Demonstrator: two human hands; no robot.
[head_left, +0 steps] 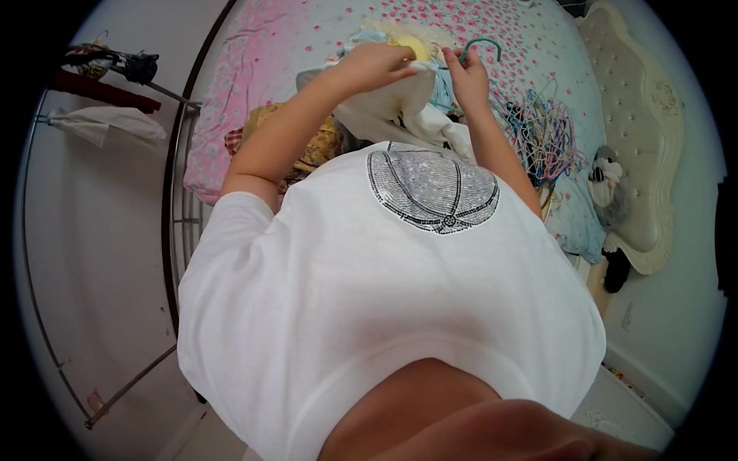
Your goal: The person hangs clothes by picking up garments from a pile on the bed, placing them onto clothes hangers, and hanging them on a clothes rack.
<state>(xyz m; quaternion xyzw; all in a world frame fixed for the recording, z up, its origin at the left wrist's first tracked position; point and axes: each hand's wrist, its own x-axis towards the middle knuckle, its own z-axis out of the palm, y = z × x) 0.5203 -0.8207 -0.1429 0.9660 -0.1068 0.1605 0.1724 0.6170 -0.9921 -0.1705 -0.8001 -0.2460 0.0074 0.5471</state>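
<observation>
Left of the left hand, well apart: a white cloth (pixel 111 124) is hanging from a metal rack (pixel 131 385).
Near the left forearm: a yellow patterned cloth (pixel 315 146) is lying on the bed (pixel 254 61).
Left hand (pixel 373 65): it is curling mostly closed, gripping the upper edge of a white garment (pixel 384 106).
White garment: it is draping below and between the hands.
Right hand (pixel 467 77): thumb and fingers are pinching a green hanger (pixel 482 40) near its hook.
Right of the right hand: tangled hangers (pixel 544 134) are lying on the bed, near the headboard (pixel 632 115).
</observation>
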